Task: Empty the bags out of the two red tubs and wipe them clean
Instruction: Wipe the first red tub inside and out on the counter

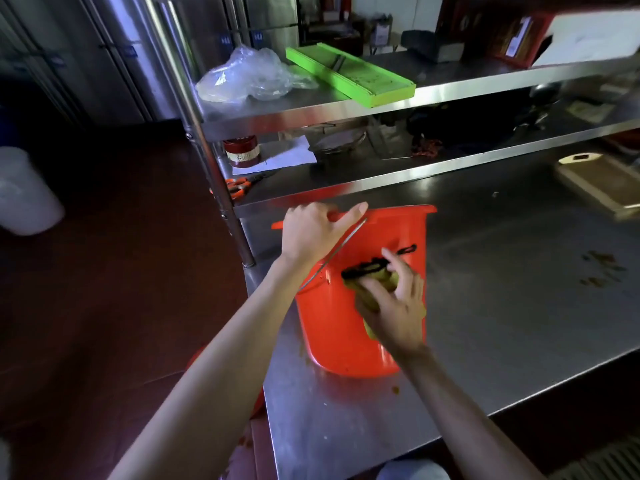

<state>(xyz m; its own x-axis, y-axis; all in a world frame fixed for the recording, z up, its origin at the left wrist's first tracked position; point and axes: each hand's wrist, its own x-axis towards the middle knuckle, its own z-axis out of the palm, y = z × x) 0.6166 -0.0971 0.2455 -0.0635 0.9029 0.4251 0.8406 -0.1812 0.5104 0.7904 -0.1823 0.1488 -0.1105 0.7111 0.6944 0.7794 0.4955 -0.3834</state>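
One red tub point(337, 327) lies tipped on its side on the steel table point(502, 306), its mouth turned toward the shelving and its base toward the person; a sliver of a second red shape point(258, 400) shows below the table's near-left edge, too hidden to tell what it is. Two hands work on the tub. The left hand point(313, 230) grips its upper rim, fingers curled over the edge, with the wire bail handle point(332, 258) running beneath the wrist. The right hand point(394, 306) presses one yellow-green cloth point(372, 294) with a dark edge against the tub's outer wall, fingers spread over it. Two steel shelves rise behind. The upper one carries one crumpled clear plastic bag point(249, 76) and one green slicer board point(349, 74); the lower one holds one red-lidded jar point(241, 152) — its label bears writing too blurred to read — and one pair of orange-handled scissors point(239, 187). A wooden cutting board point(599, 183) lies at the table's far right, and brown specks point(602, 268) dot the steel near it. A white bucket point(24, 192) stands on the dark floor at left.
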